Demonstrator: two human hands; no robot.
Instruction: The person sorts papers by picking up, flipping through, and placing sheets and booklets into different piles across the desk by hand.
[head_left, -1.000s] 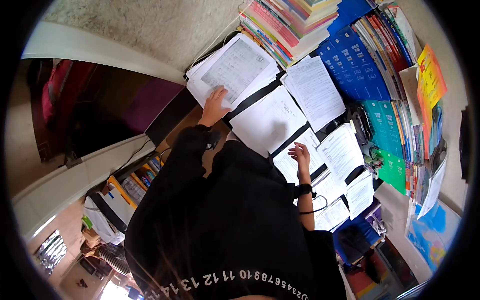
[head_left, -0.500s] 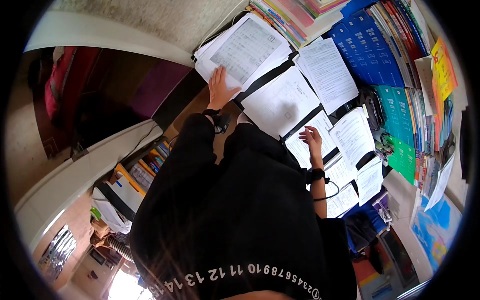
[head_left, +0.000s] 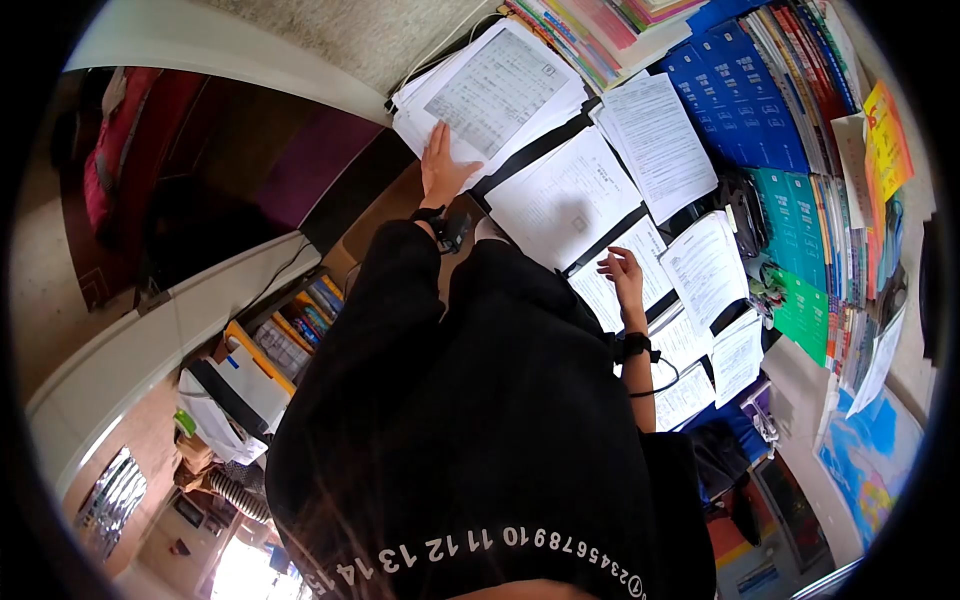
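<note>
My left hand (head_left: 443, 172) lies flat with fingers stretched out on the lower left edge of a thick stack of paper (head_left: 577, 98). A sheet with a grey printed block (head_left: 495, 90) is on top of that stack. My right hand (head_left: 623, 276) is at or just above printed sheets (head_left: 645, 245) on the right, its fingers loosely bent and apart, with nothing seen in them. Whether it touches the paper I cannot tell. Between the hands is a mostly white stack of sheets (head_left: 560, 200) with a shadow across it.
More printed piles (head_left: 660, 140) and loose sheets (head_left: 705, 265) cover the desk to the right. Blue books (head_left: 725, 95), teal books (head_left: 790, 220) and green books (head_left: 802, 315) line the back. Low on the left is a shelf of books (head_left: 300, 325).
The view has shifted slightly. My left hand stays on the paper stack with its fingers a little closer together. My right hand has hardly moved.
</note>
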